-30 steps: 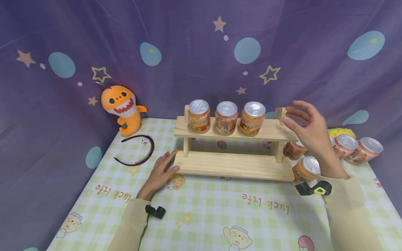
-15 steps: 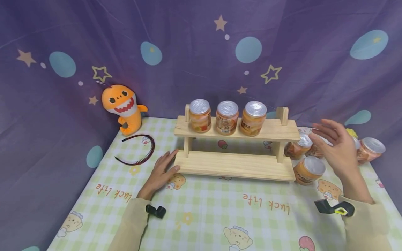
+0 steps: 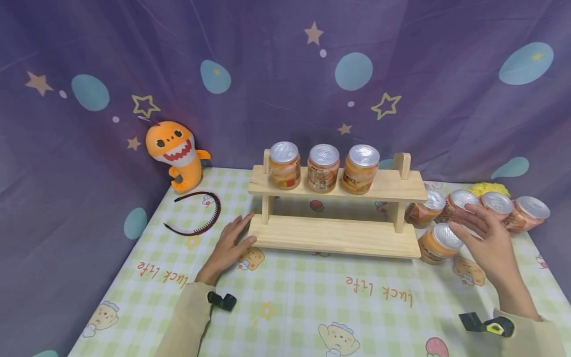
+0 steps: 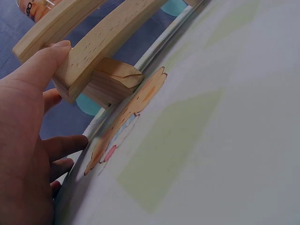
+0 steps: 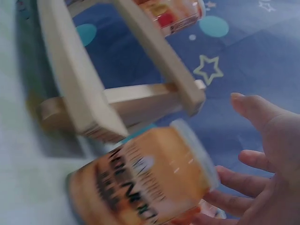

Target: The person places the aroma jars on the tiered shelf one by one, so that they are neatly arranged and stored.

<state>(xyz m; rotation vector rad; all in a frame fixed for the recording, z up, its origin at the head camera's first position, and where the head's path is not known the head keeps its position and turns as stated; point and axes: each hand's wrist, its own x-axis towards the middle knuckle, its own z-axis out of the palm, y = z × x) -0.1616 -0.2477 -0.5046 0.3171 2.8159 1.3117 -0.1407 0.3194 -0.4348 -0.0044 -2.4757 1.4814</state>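
A two-tier wooden shelf [image 3: 334, 235] stands on the table with three metal-lidded orange jars [image 3: 323, 168] in a row on its upper board. My left hand [image 3: 226, 248] rests at the left end of the lower board; in the left wrist view the thumb [image 4: 58, 50] touches the board while the other fingers spread below it. Fingers apart, my right hand [image 3: 488, 243] is just right of a jar [image 3: 439, 243] beside the shelf's right end. That jar is blurred in the right wrist view, so contact with its lid is hard to tell.
Behind the right hand stand several similar jars [image 3: 530, 214], with a yellow item [image 3: 489, 189] behind them. At the left are an orange shark plush [image 3: 175, 156] and a dark headband [image 3: 213, 218]. A purple curtain [image 3: 267, 119] hangs behind the checked tablecloth [image 3: 294, 307].
My right hand has moved from the shelf's upper right end, right and down to the jar beside the lower board. The left hand and the jars have stayed put.
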